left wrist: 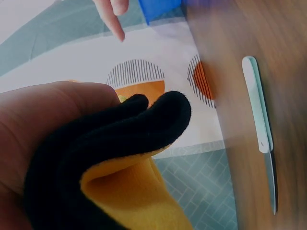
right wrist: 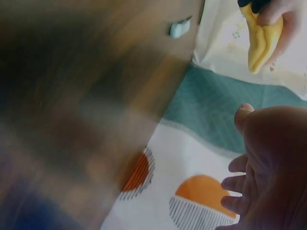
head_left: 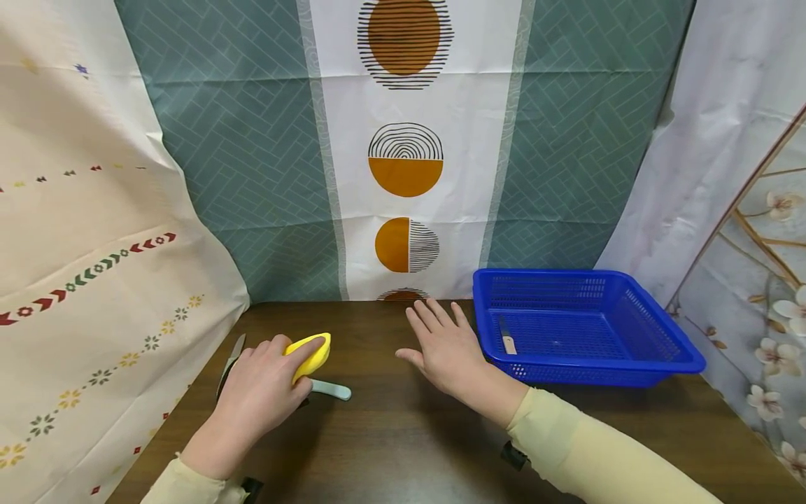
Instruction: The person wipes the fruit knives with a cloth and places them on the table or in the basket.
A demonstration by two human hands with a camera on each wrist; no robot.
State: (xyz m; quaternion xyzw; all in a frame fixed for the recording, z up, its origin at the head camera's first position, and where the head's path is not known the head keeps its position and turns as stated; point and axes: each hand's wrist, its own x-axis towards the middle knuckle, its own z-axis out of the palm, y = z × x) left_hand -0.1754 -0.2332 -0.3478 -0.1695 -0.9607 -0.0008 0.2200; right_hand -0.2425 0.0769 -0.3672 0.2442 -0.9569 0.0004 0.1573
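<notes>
My left hand [head_left: 261, 378] grips a folded piece of soft yellow and black cloth [head_left: 311, 355], held above the table's left side. In the left wrist view, the black part of the cloth [left wrist: 144, 127] curls over the yellow part. Below this hand lies a knife with a mint-green handle [head_left: 331, 390]; its blade [left wrist: 272, 184] shows in the left wrist view. Left of the hand a thin blade [head_left: 236, 346] peeks out, and whose it is I cannot tell. My right hand [head_left: 450, 350] is held out over the table, fingers straight and slightly spread, holding nothing.
A blue plastic basket [head_left: 585, 371] stands at the right rear of the table. Inside it lies a small knife with a pale pink handle [head_left: 508, 344]. Patterned cloth [head_left: 403, 175] hangs along the back and both sides of the dark wooden table [head_left: 378, 448].
</notes>
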